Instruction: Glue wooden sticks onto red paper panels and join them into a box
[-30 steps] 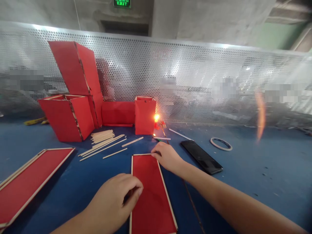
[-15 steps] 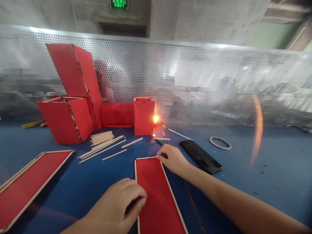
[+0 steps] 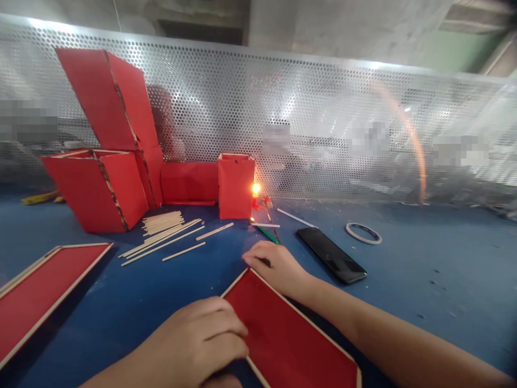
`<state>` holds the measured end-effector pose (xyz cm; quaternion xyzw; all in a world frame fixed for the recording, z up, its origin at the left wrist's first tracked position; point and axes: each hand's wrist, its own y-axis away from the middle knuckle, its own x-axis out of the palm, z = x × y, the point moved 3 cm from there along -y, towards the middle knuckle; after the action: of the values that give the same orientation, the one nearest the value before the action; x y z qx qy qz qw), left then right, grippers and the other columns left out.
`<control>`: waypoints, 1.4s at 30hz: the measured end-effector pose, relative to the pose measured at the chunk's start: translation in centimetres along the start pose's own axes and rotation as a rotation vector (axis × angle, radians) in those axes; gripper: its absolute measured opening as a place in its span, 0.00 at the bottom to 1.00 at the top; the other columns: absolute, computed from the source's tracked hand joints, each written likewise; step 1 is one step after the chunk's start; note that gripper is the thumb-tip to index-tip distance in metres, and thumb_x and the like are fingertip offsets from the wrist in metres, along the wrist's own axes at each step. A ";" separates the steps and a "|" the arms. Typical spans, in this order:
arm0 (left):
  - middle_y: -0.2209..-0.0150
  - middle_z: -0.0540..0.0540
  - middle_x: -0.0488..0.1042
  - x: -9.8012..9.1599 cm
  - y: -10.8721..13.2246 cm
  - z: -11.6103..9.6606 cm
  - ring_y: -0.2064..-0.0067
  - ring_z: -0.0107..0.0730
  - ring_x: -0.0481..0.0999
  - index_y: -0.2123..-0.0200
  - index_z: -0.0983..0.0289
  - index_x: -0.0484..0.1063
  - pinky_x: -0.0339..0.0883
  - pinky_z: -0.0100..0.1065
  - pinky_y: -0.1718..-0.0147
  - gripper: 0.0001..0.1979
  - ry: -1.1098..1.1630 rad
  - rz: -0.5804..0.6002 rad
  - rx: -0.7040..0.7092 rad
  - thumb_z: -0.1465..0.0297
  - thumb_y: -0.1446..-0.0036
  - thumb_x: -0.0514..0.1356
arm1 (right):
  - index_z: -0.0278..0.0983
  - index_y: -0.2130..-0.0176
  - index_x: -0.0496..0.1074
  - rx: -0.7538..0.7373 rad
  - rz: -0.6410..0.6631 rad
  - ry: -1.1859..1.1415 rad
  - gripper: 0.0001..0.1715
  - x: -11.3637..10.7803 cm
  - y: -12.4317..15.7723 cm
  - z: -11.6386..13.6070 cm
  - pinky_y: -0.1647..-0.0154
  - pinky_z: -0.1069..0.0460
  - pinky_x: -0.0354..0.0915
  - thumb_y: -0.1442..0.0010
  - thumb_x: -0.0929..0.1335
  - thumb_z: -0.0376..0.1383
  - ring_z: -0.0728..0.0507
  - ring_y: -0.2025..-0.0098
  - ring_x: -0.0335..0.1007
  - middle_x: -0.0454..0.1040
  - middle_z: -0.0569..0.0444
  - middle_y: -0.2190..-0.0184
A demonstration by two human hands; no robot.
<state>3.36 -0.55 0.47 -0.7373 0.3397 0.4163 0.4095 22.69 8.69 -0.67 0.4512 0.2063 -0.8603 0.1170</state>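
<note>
Steady the red panel by its wooden edges

We have the red panel (image 3: pixel 291 334) at the lower centre of the frame, slanted on the worktop (image 3: pixel 404 302), with pale wooden strips (image 3: pixel 299 311) along its edges. Our left hand (image 3: pixel 202 339) is curled over the panel's left side, fingers close together; we cannot tell whether the hidden thumb grips underneath. Our right hand (image 3: pixel 278 267) is narrow, fingertips drawn in at the far corner, though whether they pinch it we cannot tell.

To handle it well, we should probably bear on the strips, since the red sheet between them may dent. Light, even pressure from both hands should avoid twisting the corners. We should also mind the flame (image 3: pixel 256 188) beside the red box (image 3: pixel 236 188), just above centre
</note>
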 end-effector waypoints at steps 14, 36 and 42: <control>0.63 0.54 0.76 2.0 0.0 3.2 0.63 0.43 0.73 0.66 0.62 0.70 0.62 0.40 0.65 0.08 -0.140 0.220 -0.259 0.74 0.32 0.56 | 0.39 0.66 0.77 0.051 0.504 0.128 0.08 -4.9 1.1 -0.3 0.77 0.55 0.59 0.48 0.77 0.35 0.48 0.75 0.70 0.78 0.58 0.74; 0.65 0.57 0.74 1.2 0.6 4.3 0.64 0.45 0.72 0.67 0.62 0.68 0.61 0.42 0.65 0.13 -0.308 0.125 -0.404 0.74 0.32 0.47 | 0.35 0.59 0.79 -0.415 0.251 -0.043 0.07 -0.3 5.5 1.5 0.60 0.51 0.66 0.37 0.71 0.34 0.45 0.64 0.70 0.76 0.50 0.66; 0.71 0.50 0.75 -4.3 2.7 6.6 0.67 0.38 0.74 0.71 0.58 0.70 0.60 0.35 0.68 0.15 -0.290 -0.135 -0.523 0.62 0.31 0.53 | 0.35 0.56 0.81 -0.503 0.213 -0.080 0.13 -0.3 5.7 1.4 0.57 0.51 0.67 0.33 0.66 0.34 0.45 0.62 0.71 0.76 0.48 0.65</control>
<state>-2.96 4.86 1.36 -0.7716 0.1091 0.5624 0.2767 24.06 3.02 -1.17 0.3930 0.3600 -0.7819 0.3233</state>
